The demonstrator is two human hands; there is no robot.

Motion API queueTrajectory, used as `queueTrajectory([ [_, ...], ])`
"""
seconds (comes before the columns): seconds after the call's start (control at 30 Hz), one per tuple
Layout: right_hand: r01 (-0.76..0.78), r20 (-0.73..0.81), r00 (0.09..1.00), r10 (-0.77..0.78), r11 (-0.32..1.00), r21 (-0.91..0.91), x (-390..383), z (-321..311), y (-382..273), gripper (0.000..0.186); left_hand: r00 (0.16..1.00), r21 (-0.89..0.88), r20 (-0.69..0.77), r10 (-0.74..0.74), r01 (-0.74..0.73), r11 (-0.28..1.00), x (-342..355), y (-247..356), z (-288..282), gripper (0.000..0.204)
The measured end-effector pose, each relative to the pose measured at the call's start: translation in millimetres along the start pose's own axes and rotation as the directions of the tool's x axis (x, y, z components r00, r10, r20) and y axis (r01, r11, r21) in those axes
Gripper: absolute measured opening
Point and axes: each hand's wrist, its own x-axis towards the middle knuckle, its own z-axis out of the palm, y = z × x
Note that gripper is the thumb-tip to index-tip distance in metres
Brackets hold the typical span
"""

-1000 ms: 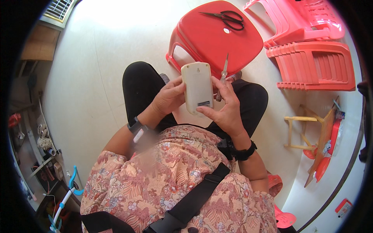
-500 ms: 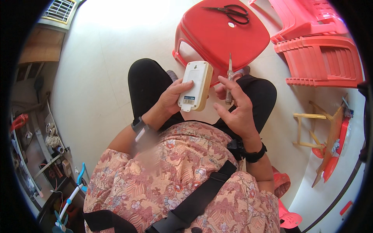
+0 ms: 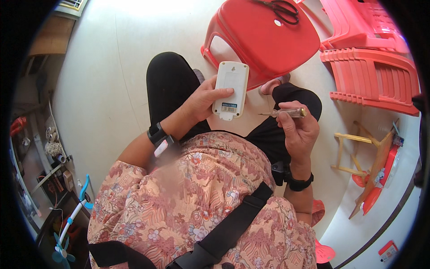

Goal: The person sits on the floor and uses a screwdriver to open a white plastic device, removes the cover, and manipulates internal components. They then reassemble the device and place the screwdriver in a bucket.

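Observation:
My left hand (image 3: 208,96) holds an off-white handheld device (image 3: 231,80), back side up, with my thumb across it; it has small corner screws, a hanging hole, a label and a tab at the lower end. My right hand (image 3: 300,134) grips a screwdriver (image 3: 291,113) by its transparent handle, its thin shaft pointing left at the lower right of the device, apart from it. Beyond them, black-handled scissors (image 3: 286,11) lie on a red plastic stool (image 3: 255,47) with a white dot on its top.
Pink plastic stools or chairs (image 3: 367,76) are stacked at the right, above a yellow wooden frame (image 3: 340,150) by the wall. A cluttered shelf (image 3: 53,170) and a small fan (image 3: 62,255) line the left side. My black-clad knees (image 3: 165,76) frame the pale floor (image 3: 116,112).
My right hand has left the device and turned the screwdriver from upright to horizontal, tip leftward. My left hand has raised and straightened the device.

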Motion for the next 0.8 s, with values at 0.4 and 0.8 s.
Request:
queueTrajectory([
  [0.4, 0.184, 0.190, 0.968, -0.163, 0.978, -0.095, 3.6, 21.3, -8.9, 0.022, 0.999, 0.070, -0.044, 0.019, -0.016, 0.997, -0.8, -1.2, -0.3, 0.054],
  [0.8, 0.265, 0.319, 0.925, -0.205, 0.951, -0.157, 8.9, 29.4, -11.3, 0.023, 0.996, 0.076, -0.080, 0.046, -0.040, 0.996, -2.2, -1.5, 6.8, 0.056],
])
